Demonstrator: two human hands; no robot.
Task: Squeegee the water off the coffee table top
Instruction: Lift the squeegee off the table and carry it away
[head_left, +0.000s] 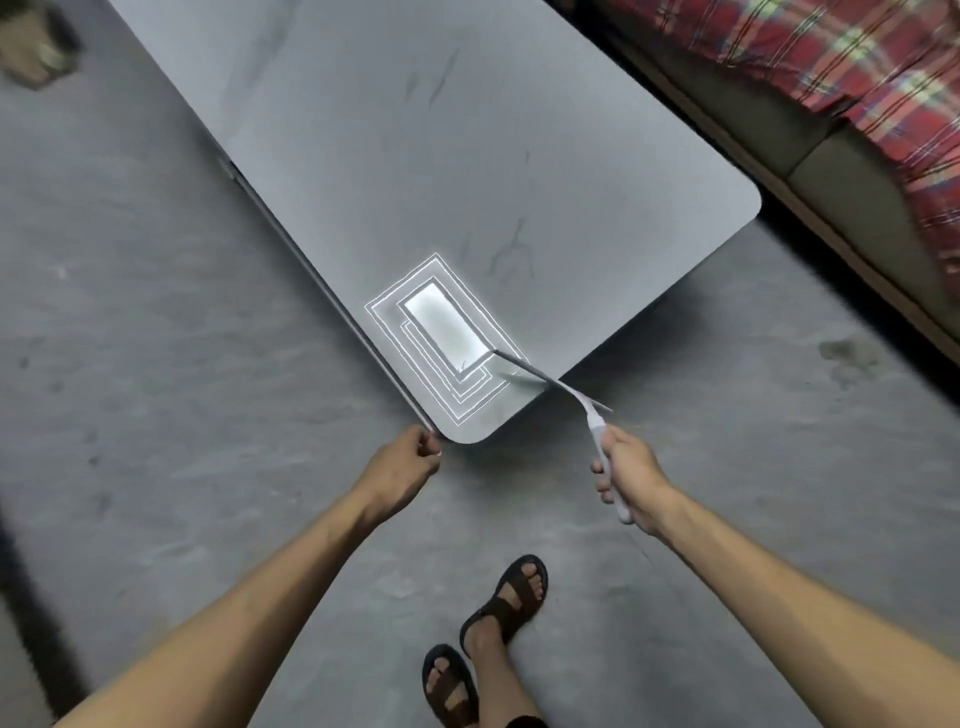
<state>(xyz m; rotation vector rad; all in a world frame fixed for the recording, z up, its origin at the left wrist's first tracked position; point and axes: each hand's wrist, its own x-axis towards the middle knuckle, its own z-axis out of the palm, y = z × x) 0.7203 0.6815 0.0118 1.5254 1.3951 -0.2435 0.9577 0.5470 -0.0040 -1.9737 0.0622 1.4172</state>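
Observation:
The grey, marble-patterned coffee table top (415, 156) runs from the top left down to a rounded near corner. A ceiling light is reflected in it close to that corner. My right hand (626, 475) grips the white handle of a squeegee (561, 387), whose blade lies along the table's near edge and overhangs it to the right. My left hand (408, 462) is closed at the near corner, its fingertips touching the table's left edge. No water shows clearly on the top.
Grey concrete floor (156, 415) surrounds the table. A sofa (857, 182) with a red plaid cloth (831, 57) runs along the right. My sandalled feet (483, 639) stand just below the table corner. A blurred brown object (36, 52) lies at top left.

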